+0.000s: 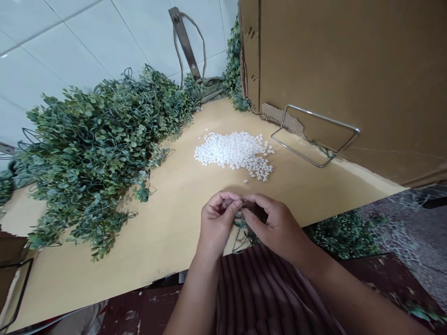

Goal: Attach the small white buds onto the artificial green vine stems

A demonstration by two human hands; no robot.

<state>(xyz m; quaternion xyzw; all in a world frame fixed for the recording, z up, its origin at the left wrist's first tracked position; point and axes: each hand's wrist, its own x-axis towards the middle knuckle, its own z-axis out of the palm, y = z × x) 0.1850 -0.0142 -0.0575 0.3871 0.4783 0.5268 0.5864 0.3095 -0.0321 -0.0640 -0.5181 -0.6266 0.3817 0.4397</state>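
Observation:
My left hand (pixel 217 221) and my right hand (pixel 274 218) meet fingertip to fingertip over the front part of the yellowish tabletop board (pixel 174 223). Both are closed in a pinch on an artificial leaf sprig (pixel 240 222), whose green leaves and thin stems hang below the fingers towards my lap. The pinched end is mostly covered by my fingertips. Just beyond the hands lies a loose pile of small white plastic pieces (pixel 232 149), with a few scattered at its edges. A big heap of artificial greenery (pixel 104 139) covers the board's left side.
A large cardboard box (pixel 342 70) stands at the right, with a bent metal wire frame (pixel 317 113) before it. White tiled wall (pixel 98 37) rises behind, with a metal strap (pixel 185 42) leaning on it. More greenery (pixel 344 232) lies below the board's right edge.

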